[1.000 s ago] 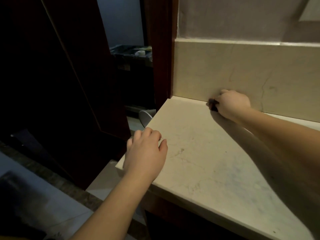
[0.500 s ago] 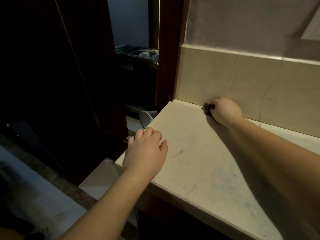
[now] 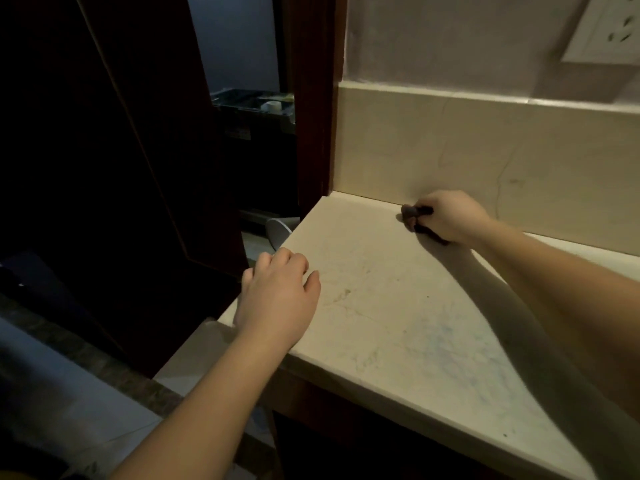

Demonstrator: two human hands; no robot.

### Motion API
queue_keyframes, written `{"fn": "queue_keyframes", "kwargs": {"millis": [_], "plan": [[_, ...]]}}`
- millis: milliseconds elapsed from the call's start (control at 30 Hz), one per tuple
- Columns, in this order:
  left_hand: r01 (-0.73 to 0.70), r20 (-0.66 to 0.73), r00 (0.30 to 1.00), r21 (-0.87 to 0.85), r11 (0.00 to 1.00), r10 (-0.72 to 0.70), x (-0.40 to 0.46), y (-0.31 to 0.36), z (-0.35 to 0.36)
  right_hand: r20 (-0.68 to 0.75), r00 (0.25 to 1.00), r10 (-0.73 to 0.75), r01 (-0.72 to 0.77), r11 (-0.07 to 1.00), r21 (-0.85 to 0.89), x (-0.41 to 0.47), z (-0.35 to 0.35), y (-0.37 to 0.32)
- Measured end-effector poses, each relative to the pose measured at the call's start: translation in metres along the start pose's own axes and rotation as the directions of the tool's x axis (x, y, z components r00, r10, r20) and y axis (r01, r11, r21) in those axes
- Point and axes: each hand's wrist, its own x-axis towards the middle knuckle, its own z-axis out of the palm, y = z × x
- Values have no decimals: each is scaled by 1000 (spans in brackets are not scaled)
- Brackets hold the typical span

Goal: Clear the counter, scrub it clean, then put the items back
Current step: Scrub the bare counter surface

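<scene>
The cream marble counter [image 3: 398,317] fills the lower right, bare of items, with faint scuffs and bluish marks. My right hand [image 3: 448,216] is at the counter's back edge, by the backsplash, fingers curled round a small dark scrubber [image 3: 414,213] that presses on the stone. My left hand [image 3: 278,299] rests on the counter's left front corner, fingers bent over the edge and holding nothing.
A cream backsplash [image 3: 485,157] rises behind the counter, with a white wall socket [image 3: 604,29] at the top right. A dark wooden door frame [image 3: 313,109] stands at the counter's left end. A dark doorway and floor lie to the left.
My right hand with the scrubber has stayed along the backsplash, shifting slightly. The view has tilted so the wall socket shows. My left hand has stayed on the corner.
</scene>
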Motion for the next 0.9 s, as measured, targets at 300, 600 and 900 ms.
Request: {"fn": "queue_keyframes", "kwargs": {"millis": [300, 600, 900], "plan": [[0, 0, 1000, -3, 1000, 0, 0, 0, 1, 184, 940, -289, 256, 949, 183, -101, -25, -42], [-8, -2, 1000, 0, 1000, 8, -1, 0, -1, 88, 992, -85, 74, 989, 126, -68, -13, -46], [26, -22, 999, -58, 998, -27, 1, -3, 4, 124, 976, -177, 157, 975, 155, -83, -10, -70]]}}
